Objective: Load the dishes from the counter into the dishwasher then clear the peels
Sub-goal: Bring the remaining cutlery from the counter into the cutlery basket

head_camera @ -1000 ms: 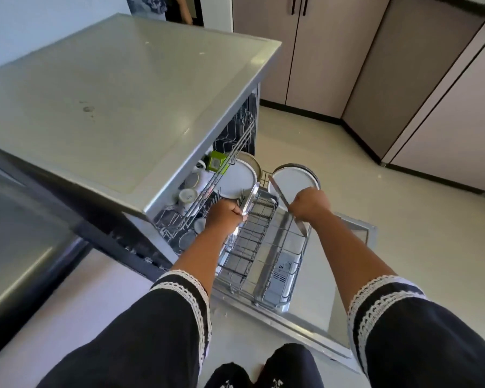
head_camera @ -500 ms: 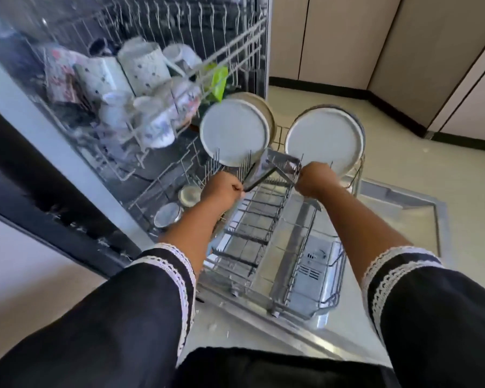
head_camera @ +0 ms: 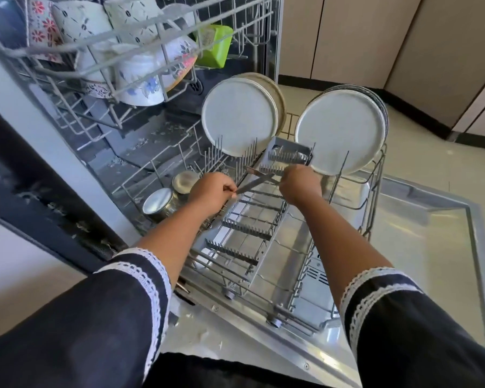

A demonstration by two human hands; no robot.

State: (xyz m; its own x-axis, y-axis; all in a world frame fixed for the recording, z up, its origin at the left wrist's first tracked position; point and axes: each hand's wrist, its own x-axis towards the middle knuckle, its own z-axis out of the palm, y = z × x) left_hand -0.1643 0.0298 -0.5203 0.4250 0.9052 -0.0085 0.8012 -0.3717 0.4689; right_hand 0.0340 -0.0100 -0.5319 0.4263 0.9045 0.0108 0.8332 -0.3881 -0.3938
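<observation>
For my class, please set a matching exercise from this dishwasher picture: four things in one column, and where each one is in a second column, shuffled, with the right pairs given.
Things
1. floral cups
2. green container
3. steel tumblers
4. knife

Places
A. gripped by the left hand, over the cutlery tray
B. upper rack, at its right end
C. lower rack, left side, beside the left hand
D. upper rack, upside down in the wire basket

Pairs: 1-D, 2-B, 3-C, 4-A
</observation>
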